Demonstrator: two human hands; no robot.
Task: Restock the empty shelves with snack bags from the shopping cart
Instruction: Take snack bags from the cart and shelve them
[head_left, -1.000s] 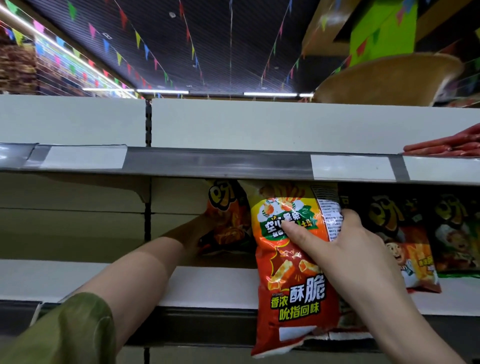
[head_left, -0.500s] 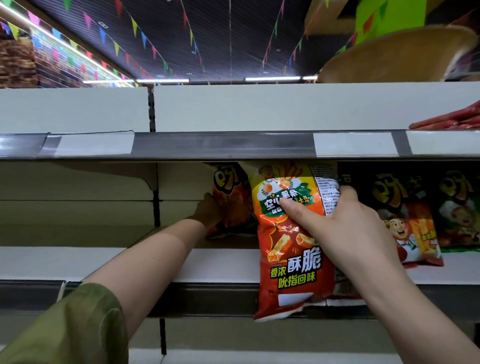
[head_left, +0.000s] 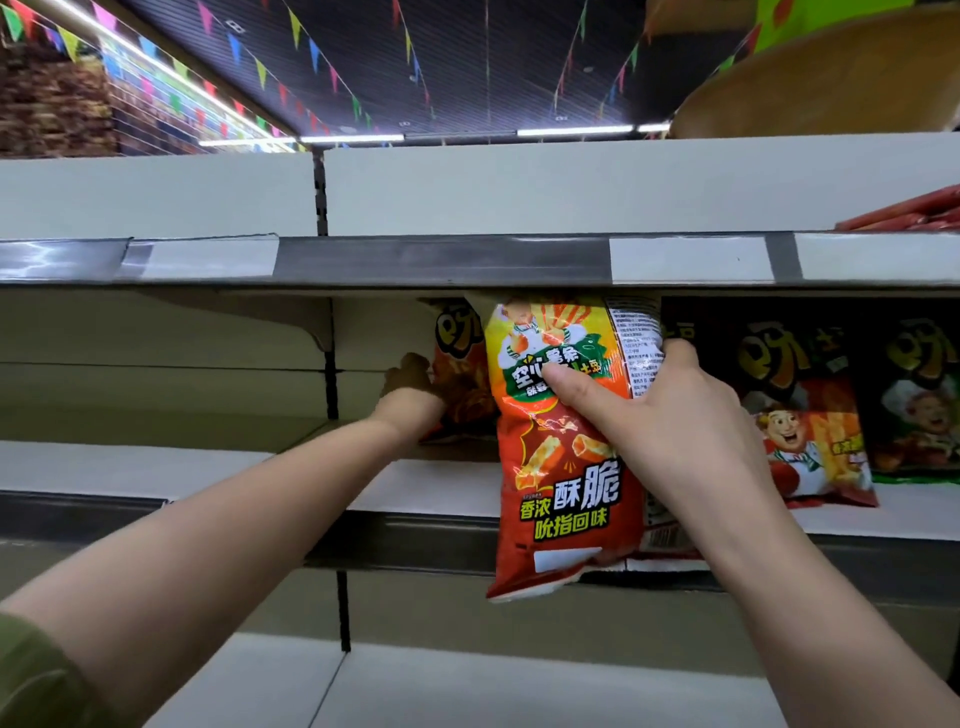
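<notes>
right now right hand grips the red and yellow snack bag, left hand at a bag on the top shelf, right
No: head view shows the left hand at an orange snack bag on the white shelf below the top shelf. The right hand grips the red and yellow snack bag.

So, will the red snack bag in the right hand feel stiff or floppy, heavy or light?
Probably floppy: the snack bag hangs creased below the right hand. Likely light: one hand on its upper half carries it. Its glossy film may slip.
</notes>
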